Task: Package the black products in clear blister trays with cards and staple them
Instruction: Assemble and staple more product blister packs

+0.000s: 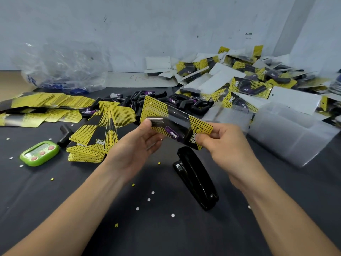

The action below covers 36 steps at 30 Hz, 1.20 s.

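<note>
Both hands hold one blister pack [173,124] above the dark table: a clear tray over a yellow-and-black card with a black product inside. My left hand [140,143] pinches its left end, thumb on top. My right hand [224,143] grips its right end. A black stapler [195,178] lies on the table just below the pack, touching neither hand. Loose black products [166,102] are heaped behind the pack. Yellow cards [96,137] are stacked to the left. Empty clear trays [287,133] stand to the right.
Finished packs [249,80] pile up at the back right against the wall. More cards [46,106] spread at the far left, behind a green timer [39,154]. A crumpled clear plastic bag [60,65] sits at the back left. Paper punch dots scatter the table [129,228].
</note>
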Available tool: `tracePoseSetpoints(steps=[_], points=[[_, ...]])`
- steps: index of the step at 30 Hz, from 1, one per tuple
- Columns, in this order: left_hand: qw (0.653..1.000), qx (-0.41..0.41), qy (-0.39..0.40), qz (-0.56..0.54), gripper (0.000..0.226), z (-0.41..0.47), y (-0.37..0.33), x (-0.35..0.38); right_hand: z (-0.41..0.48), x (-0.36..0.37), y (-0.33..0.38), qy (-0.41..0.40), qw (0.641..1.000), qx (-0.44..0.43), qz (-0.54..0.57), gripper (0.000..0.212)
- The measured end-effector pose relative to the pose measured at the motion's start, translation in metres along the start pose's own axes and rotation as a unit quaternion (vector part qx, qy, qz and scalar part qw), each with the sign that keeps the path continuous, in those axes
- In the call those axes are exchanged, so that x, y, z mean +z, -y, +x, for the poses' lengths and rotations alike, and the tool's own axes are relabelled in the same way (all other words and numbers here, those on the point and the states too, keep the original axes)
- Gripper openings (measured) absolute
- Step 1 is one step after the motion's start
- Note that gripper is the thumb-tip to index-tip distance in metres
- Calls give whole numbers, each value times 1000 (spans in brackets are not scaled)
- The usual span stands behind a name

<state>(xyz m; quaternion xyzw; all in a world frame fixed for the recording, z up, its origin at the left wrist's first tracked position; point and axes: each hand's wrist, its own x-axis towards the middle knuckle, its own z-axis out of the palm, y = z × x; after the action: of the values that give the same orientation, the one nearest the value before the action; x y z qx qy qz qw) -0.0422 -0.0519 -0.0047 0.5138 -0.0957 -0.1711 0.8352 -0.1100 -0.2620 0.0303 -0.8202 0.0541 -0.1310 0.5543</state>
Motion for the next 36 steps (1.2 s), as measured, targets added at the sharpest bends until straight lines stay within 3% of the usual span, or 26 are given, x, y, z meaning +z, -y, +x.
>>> tracePoseSetpoints(steps=[5,7,9,11,13,14,16,18,20,21,23,25,28,30,33,36], points=[[999,-5,22,-37,24,2,0,-3,2,0,-1,11,998,-6,-69,16],[998,-10,24,-48,35,1,0,-2,9,-1,-2,8,998,26,-58,17],[999,-10,-8,-49,53,1,-2,-3,24,-10,5,-29,991,87,92,17],[998,1,-64,-22,55,1,-4,-5,40,-25,16,-65,938,115,322,16],[993,21,-114,27,48,3,-3,-4,52,-39,16,-42,907,108,404,51],[987,41,-143,57,39,6,-3,-3,55,-40,14,-20,918,111,380,57],[954,123,-216,169,20,10,0,-2,53,-32,9,20,955,108,276,32],[850,247,-265,383,22,13,3,-3,52,-21,6,30,977,97,186,10],[711,311,-266,572,28,13,7,-6,54,-11,4,23,990,69,118,11],[657,289,-256,647,36,14,9,-9,58,-7,4,10,997,45,58,13],[593,155,-233,756,64,17,14,-14,66,0,4,-14,995,-11,-99,18],[572,74,-213,789,74,18,17,-19,75,9,1,-22,967,-48,-248,32],[556,86,-203,801,66,16,15,-25,82,12,-8,-67,879,-42,-470,54],[545,96,-207,807,62,17,12,-28,80,11,-11,-46,848,12,-528,55],[547,92,-199,808,59,17,12,-29,77,7,-17,-27,841,7,-540,49],[562,93,-197,798,61,15,12,-26,73,-5,-16,-14,876,-7,-482,54]])
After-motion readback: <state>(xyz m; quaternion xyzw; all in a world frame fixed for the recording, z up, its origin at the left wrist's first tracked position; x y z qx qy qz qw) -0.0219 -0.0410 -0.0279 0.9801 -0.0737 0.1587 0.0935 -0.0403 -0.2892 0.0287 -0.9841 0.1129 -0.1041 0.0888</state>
